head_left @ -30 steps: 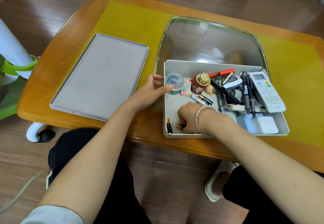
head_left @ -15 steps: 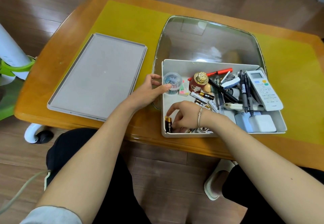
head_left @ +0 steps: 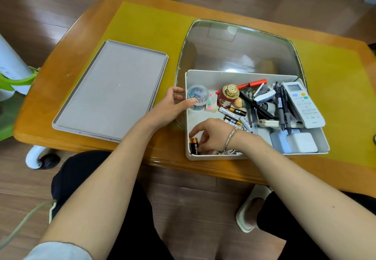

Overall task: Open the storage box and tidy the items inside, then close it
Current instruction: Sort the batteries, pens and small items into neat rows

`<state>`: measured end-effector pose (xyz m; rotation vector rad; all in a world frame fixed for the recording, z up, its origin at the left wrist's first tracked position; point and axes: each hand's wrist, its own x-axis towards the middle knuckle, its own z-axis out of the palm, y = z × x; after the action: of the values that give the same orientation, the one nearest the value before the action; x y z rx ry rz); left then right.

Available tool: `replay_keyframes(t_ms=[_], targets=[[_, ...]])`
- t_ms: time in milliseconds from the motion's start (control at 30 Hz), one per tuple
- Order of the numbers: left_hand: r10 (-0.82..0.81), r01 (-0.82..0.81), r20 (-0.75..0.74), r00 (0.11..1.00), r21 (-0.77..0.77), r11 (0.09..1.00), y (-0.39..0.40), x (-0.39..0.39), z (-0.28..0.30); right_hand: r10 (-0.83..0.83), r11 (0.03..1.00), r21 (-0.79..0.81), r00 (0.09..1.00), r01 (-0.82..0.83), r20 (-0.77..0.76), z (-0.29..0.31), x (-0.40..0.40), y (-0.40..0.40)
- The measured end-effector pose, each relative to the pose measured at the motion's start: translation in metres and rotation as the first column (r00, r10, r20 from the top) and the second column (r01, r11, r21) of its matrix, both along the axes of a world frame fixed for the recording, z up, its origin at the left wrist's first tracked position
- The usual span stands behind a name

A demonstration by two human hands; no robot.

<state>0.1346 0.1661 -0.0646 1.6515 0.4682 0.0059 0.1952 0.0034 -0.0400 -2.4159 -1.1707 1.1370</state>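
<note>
The open white storage box [head_left: 213, 78] sits on the table's near right side. Its grey lid [head_left: 114, 91] lies flat to the left. My left hand [head_left: 168, 109] grips the box's left wall, thumb inside beside a clear jar of clips [head_left: 197, 95]. Inside the near-left corner, my right hand [head_left: 213, 135] curls its fingers over black-and-gold batteries [head_left: 193, 145] grouped there. More loose batteries [head_left: 234, 111] lie in the middle. A gold-capped red bottle [head_left: 230, 95], pens [head_left: 281, 107], a white remote [head_left: 303, 105] and a white charger [head_left: 302, 142] fill the right half.
The wooden table has a yellow mat [head_left: 146, 22] and a glass inset [head_left: 238, 46] behind the box. The box's front wall is near the table's front edge. A white and green stand [head_left: 12, 70] is on the floor at left.
My right hand slid from the middle of the box's near side to the near-left corner, and more batteries now stand together there. My left hand kept its hold on the wall.
</note>
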Motion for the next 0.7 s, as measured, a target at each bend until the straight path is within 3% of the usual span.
replay_keyframes(t_ms=[467,567,700], targets=[[-0.002,0.002,-0.003,1.0,-0.018,1.0,0.001,0.0,0.0,-0.025,0.998,0.064,0.999,0.022,0.041,0.002,0.0,-0.007],[-0.004,0.004,-0.002,1.0,-0.02,1.0,0.001,0.0,0.0,-0.175,0.978,0.107,0.984,0.178,-0.035,0.009,0.007,-0.017],[-0.005,0.005,-0.009,1.0,-0.017,1.0,0.001,-0.001,0.001,-0.389,0.905,0.27,0.898,0.33,0.204,0.018,0.029,-0.034]])
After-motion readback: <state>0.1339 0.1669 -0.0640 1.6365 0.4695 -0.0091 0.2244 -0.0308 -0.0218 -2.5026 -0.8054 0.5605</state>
